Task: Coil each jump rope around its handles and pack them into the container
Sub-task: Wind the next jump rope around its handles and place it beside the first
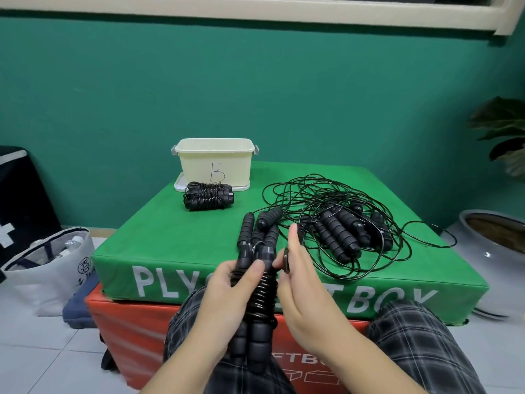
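You are midway through coiling one jump rope. Your left hand [227, 282] grips a bundle of black handles [252, 280] just above your lap, thumb pressed on the tight wraps of cord already wound around their middle. Your right hand [295, 268] pinches the cord beside the bundle, fingers curled around it, and a loose loop runs from there toward the tangle on the green box. How many handles are in the grip is hard to count; several foam ends stick out above your fingers.

One finished coil [208, 196] lies on the green box [170, 240], just in front of the cream container [214, 163], not yet packed. To its right a heap of uncoiled ropes [341, 223] waits, handles buried under looping cord.

Your next move likely calls for passing the cord around the handles again while keeping it taut, so the wraps sit side by side and do not slip. Watch the free length: it crosses the heap and could snag another rope as you pull.

The container carries a handwritten "B" on its front wall. The green box reads "PLY" and "BOX", with the middle hidden by your hands. The red box [136, 336] beneath shows part of "FTB". A white bag [51, 268] on the floor bears a round printed mark too small to read.
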The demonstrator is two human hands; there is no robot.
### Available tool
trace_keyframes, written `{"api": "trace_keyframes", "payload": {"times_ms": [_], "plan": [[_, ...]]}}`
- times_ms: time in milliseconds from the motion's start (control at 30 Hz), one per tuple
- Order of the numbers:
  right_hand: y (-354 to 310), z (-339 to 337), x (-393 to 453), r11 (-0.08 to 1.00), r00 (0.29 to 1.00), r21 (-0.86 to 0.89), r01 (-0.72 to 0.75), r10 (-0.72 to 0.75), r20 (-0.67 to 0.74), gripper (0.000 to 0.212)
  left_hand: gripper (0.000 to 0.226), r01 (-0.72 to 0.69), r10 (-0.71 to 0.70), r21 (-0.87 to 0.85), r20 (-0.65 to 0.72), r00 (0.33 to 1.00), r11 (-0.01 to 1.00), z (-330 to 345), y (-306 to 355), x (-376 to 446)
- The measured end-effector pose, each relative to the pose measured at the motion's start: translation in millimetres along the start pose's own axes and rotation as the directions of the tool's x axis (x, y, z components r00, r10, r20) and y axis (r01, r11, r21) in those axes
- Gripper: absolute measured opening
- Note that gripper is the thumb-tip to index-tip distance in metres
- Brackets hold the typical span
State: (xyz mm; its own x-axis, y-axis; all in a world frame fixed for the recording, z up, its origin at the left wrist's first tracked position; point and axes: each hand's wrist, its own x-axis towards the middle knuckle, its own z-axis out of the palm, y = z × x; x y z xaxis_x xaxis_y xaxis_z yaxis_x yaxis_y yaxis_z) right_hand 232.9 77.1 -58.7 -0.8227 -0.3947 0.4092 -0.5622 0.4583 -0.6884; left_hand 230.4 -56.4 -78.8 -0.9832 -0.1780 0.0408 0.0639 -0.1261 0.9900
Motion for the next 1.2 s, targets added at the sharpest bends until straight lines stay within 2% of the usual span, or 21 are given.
{"api": "trace_keyframes", "payload": {"times_ms": [67,200,300,400,533,633,700,800,900,967,1100,1200], "plan": [[1.5,-6.5,3.2,0.997,0.999,-0.071,0.015,-0.012,0.034,0.078,0.066,0.029,-0.026,-0.096,0.024,0.999,0.995,-3.5,1.5,0.8],[9.6,-24.4,7.2,0.982,0.998,-0.181,0.045,-0.037,0.048,0.089,0.074,0.041,-0.032,-0.133,0.068,0.997,0.99,-5.7,5.3,0.6],[15.6,-24.4,7.1,0.963,0.984,-0.225,0.147,-0.166,-0.071,0.072,0.067,0.016,-0.007,-0.119,0.074,0.997,0.993,-3.7,3.6,-0.4],[22.8,-10.3,7.0,0.942,0.936,-0.238,0.237,-0.287,-0.203,0.059,0.072,-0.004,0.008,-0.064,0.068,0.998,0.998,0.3,0.4,-0.9],[21.6,1.5,8.3,0.959,0.919,-0.234,0.157,-0.229,-0.32,0.053,0.077,-0.052,0.052,-0.002,0.018,0.998,0.999,5.0,-1.1,-3.5],[22.2,6.2,11.0,0.962,0.899,-0.265,0.062,-0.169,-0.404,0.052,0.065,-0.075,0.074,-0.023,-0.027,0.997,0.997,10.4,-3.4,-7.5],[22.7,9.6,12.0,0.964,0.906,-0.264,0.008,-0.119,-0.405,0.052,0.057,-0.069,0.063,-0.084,-0.062,0.996,0.994,13.5,-4.7,-8.7],[20.1,13.6,12.6,0.912,0.916,-0.409,-0.039,-0.131,-0.379,0.048,0.051,-0.074,0.063,-0.106,-0.105,0.992,0.992,14.4,-3.2,-10.5],[14.8,15.5,13.6,0.902,0.953,-0.426,-0.067,-0.069,-0.296,0.054,0.061,-0.097,0.095,-0.002,-0.134,0.986,0.995,10.5,-4.4,-9.9],[13.5,17.3,13.4,0.894,0.968,-0.442,-0.078,-0.039,-0.249,0.052,0.058,-0.117,0.126,0.08,-0.123,0.984,0.99,8.5,-4.3,-8.9],[19.3,25.0,10.9,0.821,0.948,-0.566,-0.067,-0.124,-0.292,0.048,0.059,-0.122,0.145,0.27,-0.068,0.987,0.955,5.5,-5.0,-7.5],[24.6,26.2,10.1,0.776,0.947,-0.631,-0.029,-0.181,-0.266,0.048,0.06,-0.123,0.145,0.316,-0.048,0.988,0.941,5.1,-5.8,-7.5]]}}
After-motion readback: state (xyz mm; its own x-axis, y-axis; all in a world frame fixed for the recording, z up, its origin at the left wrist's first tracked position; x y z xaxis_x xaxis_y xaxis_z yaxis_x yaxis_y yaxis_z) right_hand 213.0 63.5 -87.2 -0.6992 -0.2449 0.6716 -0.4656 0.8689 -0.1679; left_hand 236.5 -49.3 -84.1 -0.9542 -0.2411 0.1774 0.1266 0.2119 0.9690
